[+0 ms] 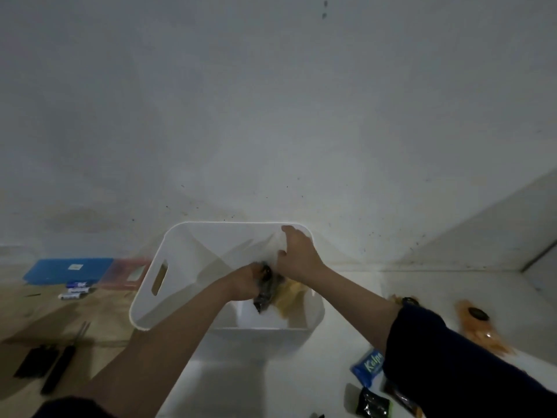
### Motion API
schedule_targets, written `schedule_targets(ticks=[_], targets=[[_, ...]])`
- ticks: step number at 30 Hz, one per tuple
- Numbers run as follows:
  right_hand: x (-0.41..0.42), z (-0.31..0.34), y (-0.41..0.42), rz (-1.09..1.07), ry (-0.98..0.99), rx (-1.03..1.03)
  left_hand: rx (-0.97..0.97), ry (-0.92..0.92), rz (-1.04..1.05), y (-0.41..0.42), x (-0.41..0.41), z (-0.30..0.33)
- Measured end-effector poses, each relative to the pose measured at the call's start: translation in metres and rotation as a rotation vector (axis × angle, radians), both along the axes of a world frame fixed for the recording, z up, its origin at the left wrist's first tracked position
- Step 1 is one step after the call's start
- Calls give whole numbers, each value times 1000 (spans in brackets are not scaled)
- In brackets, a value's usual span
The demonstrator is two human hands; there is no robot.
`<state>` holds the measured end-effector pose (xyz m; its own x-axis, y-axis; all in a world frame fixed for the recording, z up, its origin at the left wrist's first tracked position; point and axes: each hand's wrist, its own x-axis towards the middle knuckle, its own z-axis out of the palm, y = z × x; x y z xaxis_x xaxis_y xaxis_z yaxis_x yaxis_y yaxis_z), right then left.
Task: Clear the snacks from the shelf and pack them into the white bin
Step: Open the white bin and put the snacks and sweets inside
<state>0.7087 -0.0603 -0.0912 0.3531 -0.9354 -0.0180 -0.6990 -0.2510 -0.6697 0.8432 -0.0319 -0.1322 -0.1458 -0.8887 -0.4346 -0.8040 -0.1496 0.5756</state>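
Note:
The white bin stands on the white shelf surface, against the wall. Both my hands reach into it. My left hand grips a dark snack packet inside the bin. My right hand sits just above and right of it, with fingers extended toward the bin's far right wall; whether it holds anything I cannot tell. A yellowish packet lies in the bin under the hands. More snacks lie on the shelf at right: an orange bag, a blue packet and a dark packet.
On the floor at left lie a blue box, a reddish box, small white-and-blue items and black flat objects. A plain wall rises behind the bin, and a side panel closes the shelf at right.

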Motion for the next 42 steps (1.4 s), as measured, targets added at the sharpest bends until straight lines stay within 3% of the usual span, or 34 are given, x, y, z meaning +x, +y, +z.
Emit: schedule_targets(ticks=[7,11,16,21,30,37,42], targets=[[-54,25,39,-122,-90,-48,-273,243,414,29,-51,39],[-101,30,63,-209,-138,-80,-432,374,426,50,-100,61],[-179,7,75,-337,-124,-29,-495,400,429,60,-163,53],[-273,-35,67,-475,-78,105,-393,355,391,50,-228,10],[-409,-115,30,-616,147,218,-72,117,454,6,-321,-90],[-436,-153,-3,-718,122,333,33,58,529,-29,-355,-127],[-431,-166,-17,-760,82,364,76,-114,512,-43,-385,-131]])
